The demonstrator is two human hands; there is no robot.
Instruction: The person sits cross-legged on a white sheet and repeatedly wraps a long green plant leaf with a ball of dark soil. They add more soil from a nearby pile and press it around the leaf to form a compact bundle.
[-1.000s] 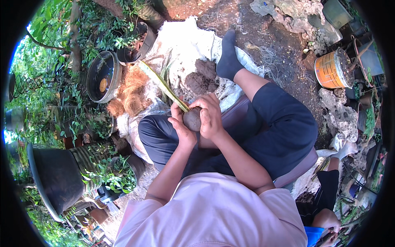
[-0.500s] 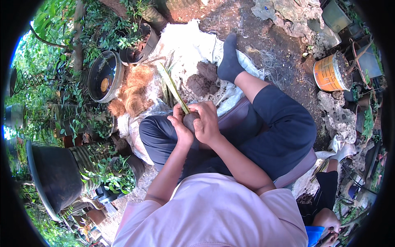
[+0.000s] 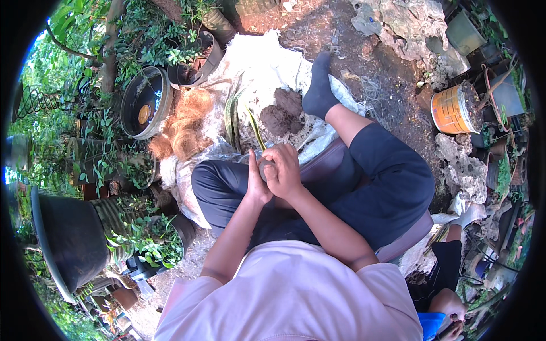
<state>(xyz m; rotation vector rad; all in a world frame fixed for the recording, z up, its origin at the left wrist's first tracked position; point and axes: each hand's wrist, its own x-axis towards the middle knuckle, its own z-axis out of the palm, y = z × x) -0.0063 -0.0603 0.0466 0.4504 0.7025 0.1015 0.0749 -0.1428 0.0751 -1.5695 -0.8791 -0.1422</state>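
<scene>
Over my lap, my right hand [image 3: 284, 171] is wrapped round a dark ball of soil [image 3: 265, 166] at the base of a snake plant cutting. The cutting's narrow, yellow-edged green leaf [image 3: 255, 128] points up and away past my fingers. My left hand [image 3: 257, 183] rests against the ball's left side, palm inward, its visible fingers stretched out straight. Beyond my hands, other snake plant leaves [image 3: 231, 120] lie on a white sack [image 3: 250, 54]. To their right sits a heap of dark, moist soil [image 3: 281, 113] on the same sack.
Brown coconut fibre [image 3: 187, 116] lies at the sack's left edge beside a round black tub [image 3: 132, 105]. A big black pot [image 3: 74, 238] stands at left. An orange-and-white bucket [image 3: 449, 111] and rocks [image 3: 398, 23] are at right. Another person's hand [image 3: 448, 304] shows at lower right.
The cutting's leaf has swung more upright and shows shorter. My left fingers have straightened from around the ball, while my right hand stays closed round it.
</scene>
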